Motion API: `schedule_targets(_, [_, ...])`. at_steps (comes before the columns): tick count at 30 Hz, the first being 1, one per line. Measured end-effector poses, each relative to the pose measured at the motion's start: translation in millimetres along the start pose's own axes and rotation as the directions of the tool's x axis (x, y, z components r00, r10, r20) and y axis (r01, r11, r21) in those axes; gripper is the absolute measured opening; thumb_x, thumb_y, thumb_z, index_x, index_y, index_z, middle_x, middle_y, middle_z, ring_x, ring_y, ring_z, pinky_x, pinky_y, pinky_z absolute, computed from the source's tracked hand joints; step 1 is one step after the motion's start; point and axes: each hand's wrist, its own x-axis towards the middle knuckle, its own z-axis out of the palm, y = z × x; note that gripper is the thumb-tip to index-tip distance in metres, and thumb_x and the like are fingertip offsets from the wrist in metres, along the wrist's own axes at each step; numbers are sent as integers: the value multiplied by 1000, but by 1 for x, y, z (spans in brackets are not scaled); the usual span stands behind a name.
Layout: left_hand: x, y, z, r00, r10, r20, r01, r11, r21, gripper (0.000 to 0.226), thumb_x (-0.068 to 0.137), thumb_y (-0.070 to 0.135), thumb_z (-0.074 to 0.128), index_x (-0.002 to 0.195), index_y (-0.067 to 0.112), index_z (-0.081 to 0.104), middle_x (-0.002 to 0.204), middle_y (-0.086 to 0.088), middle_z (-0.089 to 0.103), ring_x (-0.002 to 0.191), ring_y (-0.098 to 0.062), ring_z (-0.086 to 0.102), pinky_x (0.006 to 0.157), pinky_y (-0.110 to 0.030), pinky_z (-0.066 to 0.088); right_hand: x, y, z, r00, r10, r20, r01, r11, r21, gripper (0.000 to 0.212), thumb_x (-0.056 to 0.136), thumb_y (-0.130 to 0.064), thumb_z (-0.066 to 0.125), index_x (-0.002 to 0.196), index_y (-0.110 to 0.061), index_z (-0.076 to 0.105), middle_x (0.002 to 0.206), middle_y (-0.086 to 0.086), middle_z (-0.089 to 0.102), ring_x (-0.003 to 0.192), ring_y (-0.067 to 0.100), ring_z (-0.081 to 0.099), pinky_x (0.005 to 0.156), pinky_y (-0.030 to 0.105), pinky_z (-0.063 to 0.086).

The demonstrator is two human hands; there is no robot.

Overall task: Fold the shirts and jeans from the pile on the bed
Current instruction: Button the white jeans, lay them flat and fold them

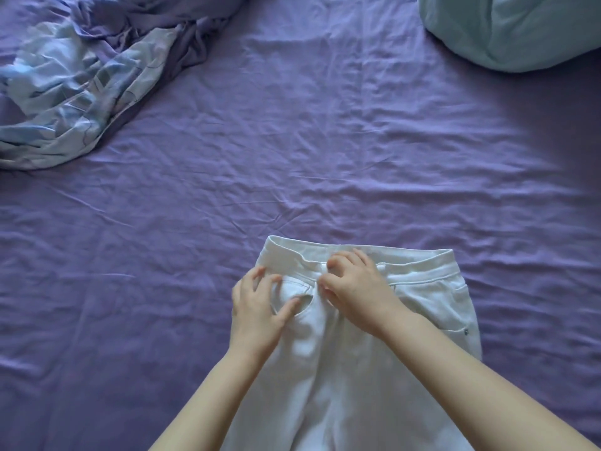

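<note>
White jeans [341, 369] lie waistband-up on the wrinkled purple bed [292, 141], with the left hand [257, 314] pinching fabric at a front pocket and the right hand [354, 288] curled at the fly, a crumpled blue-white garment [68, 102] far left and a pale pillow [520, 30] far right.

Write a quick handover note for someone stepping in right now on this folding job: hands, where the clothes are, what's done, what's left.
Left hand: fingers curled on the white jeans near the left pocket, pinching the fabric.
Right hand: curled at the fly just below the waistband, pinching the cloth.
The jeans lie flat on the purple sheet, waistband away from the person, legs running out of view; no fold shows yet.
A crumpled blue patterned cloth lies far left; a pale pillow sits far right.
Left: fold the jeans, then the other pile items, which I cannot see.
</note>
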Motion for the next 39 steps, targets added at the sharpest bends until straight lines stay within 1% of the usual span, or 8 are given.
schedule_targets(4, [2,1,-3,995,-97,-32,93,989,-115,36,82,41,68,114,26,64,146,-6,27,131,-25,29,106,-29,25,7,-18,5,993,93,76,-100,991,84,27,75,-45,47,71,-32,71,98,6,69,95,29,65,85,53,46])
schedule_targets(10, [14,-11,-21,957,-273,97,282,956,-85,77,80,34,70,143,22,30,126,-7,53,118,-27,50,94,-37,43,5,-29,11,991,104,-87,-87,980,179,11,73,-36,61,71,-28,67,98,2,65,99,26,57,87,48,43])
schedule_targets(15, [26,-9,-38,979,-203,-5,203,979,-18,18,86,17,53,103,15,60,104,-3,67,99,-25,59,77,-35,45,7,-38,13,983,81,-166,-49,980,191,9,69,-34,68,74,-27,71,87,-1,64,83,28,62,75,38,46])
schedule_targets(23, [27,-13,-34,990,-97,-105,90,993,-71,15,91,4,41,101,9,50,105,-12,54,94,-31,50,76,-43,45,23,-45,23,998,39,-57,-35,997,67,17,54,-27,82,66,-30,70,81,-3,64,80,27,64,69,36,47])
schedule_targets(27, [31,-12,-33,988,-152,-39,144,975,-167,15,89,8,47,104,8,48,109,-14,53,99,-31,50,81,-38,43,25,-40,19,990,135,-41,-130,984,118,45,64,-24,76,107,-17,66,112,5,65,99,29,63,85,39,47])
schedule_targets(31, [25,-10,-36,975,-203,95,221,935,-278,46,81,25,69,119,14,45,111,4,52,105,-16,51,83,-27,40,29,-38,13,941,284,183,-302,951,74,83,81,-42,65,146,-17,22,141,-1,42,130,21,36,104,34,25])
schedule_targets(35, [26,-11,-41,972,-187,143,219,942,-255,15,80,26,68,88,16,59,86,4,61,85,-18,58,71,-31,44,47,-37,-9,920,311,239,-334,940,64,24,76,-44,67,89,-29,53,96,-9,50,104,19,40,85,32,28])
schedule_targets(39, [28,-13,-48,989,-130,63,142,959,-244,20,80,31,66,67,22,54,79,0,61,74,-19,55,65,-34,43,49,-34,-39,914,193,357,-351,819,455,27,73,-23,68,66,-16,43,73,-9,38,71,10,39,63,23,34])
